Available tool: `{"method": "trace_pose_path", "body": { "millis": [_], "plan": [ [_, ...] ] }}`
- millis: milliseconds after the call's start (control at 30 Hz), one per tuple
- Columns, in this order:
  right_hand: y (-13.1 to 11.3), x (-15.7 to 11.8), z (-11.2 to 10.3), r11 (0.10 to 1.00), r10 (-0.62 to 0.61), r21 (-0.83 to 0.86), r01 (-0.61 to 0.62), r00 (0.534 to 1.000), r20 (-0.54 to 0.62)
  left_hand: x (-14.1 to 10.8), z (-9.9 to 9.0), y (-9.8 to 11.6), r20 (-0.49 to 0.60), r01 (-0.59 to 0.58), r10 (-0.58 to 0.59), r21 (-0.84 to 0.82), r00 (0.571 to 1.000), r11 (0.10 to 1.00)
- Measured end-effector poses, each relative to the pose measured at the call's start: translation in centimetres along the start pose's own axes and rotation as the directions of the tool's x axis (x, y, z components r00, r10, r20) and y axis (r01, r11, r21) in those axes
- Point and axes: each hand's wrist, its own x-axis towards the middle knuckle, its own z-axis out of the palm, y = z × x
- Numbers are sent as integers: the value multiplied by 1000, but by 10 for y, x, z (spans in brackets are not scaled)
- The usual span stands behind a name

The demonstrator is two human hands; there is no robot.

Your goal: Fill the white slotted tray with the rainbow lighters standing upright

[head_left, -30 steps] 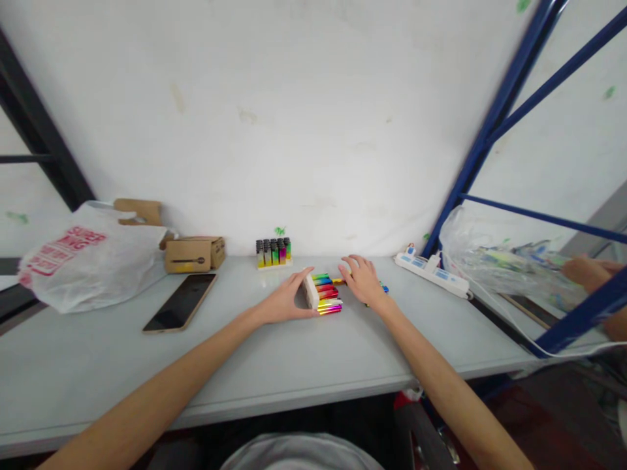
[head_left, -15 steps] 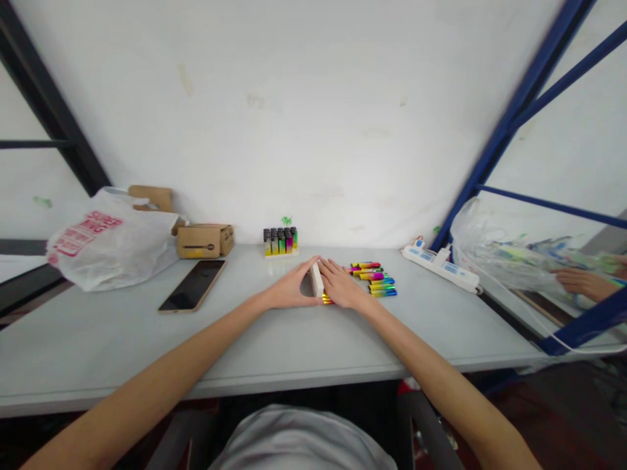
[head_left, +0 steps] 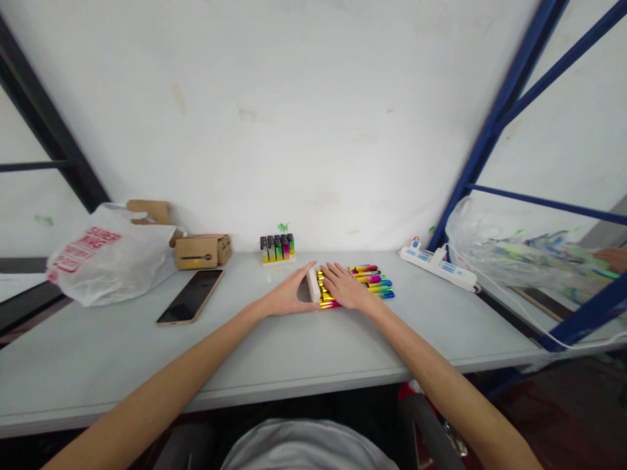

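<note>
Whitish, scuffed wall [head_left: 313, 130] fills the back of our head view, and a grey tabletop [head_left: 274, 356] runs along its foot. Our left hand [head_left: 290, 297] is curved wide in a C, thumb and fingertips at opposite ends of a narrow white block [head_left: 313, 287] that it holds on edge. Our right hand [head_left: 345, 289] lies palm down, fingers extended and slightly parted, pressing on shiny multicoloured tubes [head_left: 384, 294] without closing round any; they show at its fingertips, beside the block, and again past its outer side.

Bare grey surface stretches from both hands to the front edge [head_left: 313, 393], the widest room around us. Beyond the left hand, near the wall, stands a black-topped tube set [head_left: 277, 248]. Well to that hand's left lie a smartphone [head_left: 191, 297], a cardboard box [head_left: 196, 252] and a printed plastic bag [head_left: 115, 261]. Beyond and right of the right hand, a power strip [head_left: 441, 269] and blue metal frame [head_left: 482, 153] bound that side.
</note>
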Motion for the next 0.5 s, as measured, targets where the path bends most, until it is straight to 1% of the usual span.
{"method": "trace_pose_path", "body": {
  "millis": [133,233,400,500],
  "plan": [
    [5,-5,-3,997,70,-23,-68,995,70,0,-1,2,8,13,-13,5,1000,1000],
    [10,-8,-4,996,87,-40,-84,994,69,0,-1,3,14,15,-15,-6,1000,1000],
    [18,-13,-5,995,71,-70,-66,995,73,0,-1,4,14,19,-19,-14,1000,1000],
    [20,-14,-4,994,91,-63,-87,994,56,0,-2,5,11,23,-23,-7,1000,1000]
  ]
}}
